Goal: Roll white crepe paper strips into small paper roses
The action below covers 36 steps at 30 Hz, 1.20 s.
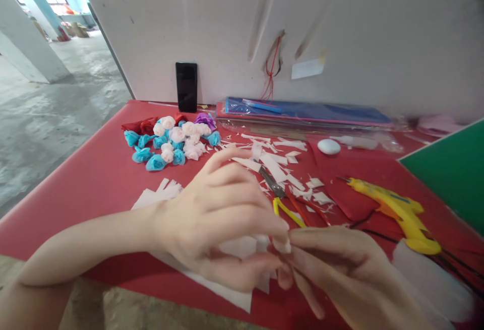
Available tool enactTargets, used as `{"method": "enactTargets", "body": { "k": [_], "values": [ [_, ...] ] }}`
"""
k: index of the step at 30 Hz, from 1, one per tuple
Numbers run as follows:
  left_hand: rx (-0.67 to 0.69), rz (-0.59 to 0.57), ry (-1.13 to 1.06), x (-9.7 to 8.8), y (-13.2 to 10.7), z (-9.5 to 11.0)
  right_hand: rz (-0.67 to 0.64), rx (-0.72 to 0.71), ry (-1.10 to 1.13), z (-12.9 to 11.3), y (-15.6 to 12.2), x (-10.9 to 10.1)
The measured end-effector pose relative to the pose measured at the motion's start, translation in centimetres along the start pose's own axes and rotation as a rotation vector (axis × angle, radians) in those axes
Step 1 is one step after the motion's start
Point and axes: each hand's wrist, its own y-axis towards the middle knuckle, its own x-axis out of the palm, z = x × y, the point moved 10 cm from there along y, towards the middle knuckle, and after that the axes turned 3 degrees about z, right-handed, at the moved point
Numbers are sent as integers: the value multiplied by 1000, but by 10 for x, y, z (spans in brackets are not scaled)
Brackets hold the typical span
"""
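Observation:
My left hand reaches in from the left with its fingers curled and the thumb and fingertips pinched. Its fingertips meet those of my right hand, which comes in from the lower right with thumb and fingers also pressed together. Whatever lies between the fingertips is hidden and too small to name. Beneath my left hand lie white paper sheets, partly covered. Just beyond the fingertips rests a metal-jawed hand tool with yellow and red handles, among scattered white paper scraps.
Blue, white, red and purple paper flowers cluster at the back left of the red table. A yellow glue gun with its cord lies right, near a green board. Behind are a white egg-shaped object, a phone and blue wrapped sheets.

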Motion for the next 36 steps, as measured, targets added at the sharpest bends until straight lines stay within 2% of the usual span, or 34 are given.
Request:
{"method": "enactTargets", "body": {
  "k": [5,10,14,18,28,31,36],
  "values": [
    [-363,-227,-374,18,4,-28,-72,-51,-243,-14,3,5],
    [-523,-422,-564,40,-7,-36,-35,42,-231,-1,2,5],
    [-537,-477,-640,47,-12,-34,-65,82,-211,5,0,9],
    [-560,-504,-658,50,-14,-33,-101,65,-195,3,1,13],
    [-572,-515,-576,52,-14,-33,-45,62,-268,6,4,8],
    [-547,-502,-496,51,-14,-33,-41,136,-257,12,5,9],
    [-510,-518,-308,50,-17,-33,72,270,-245,21,6,2]
  ]
}}
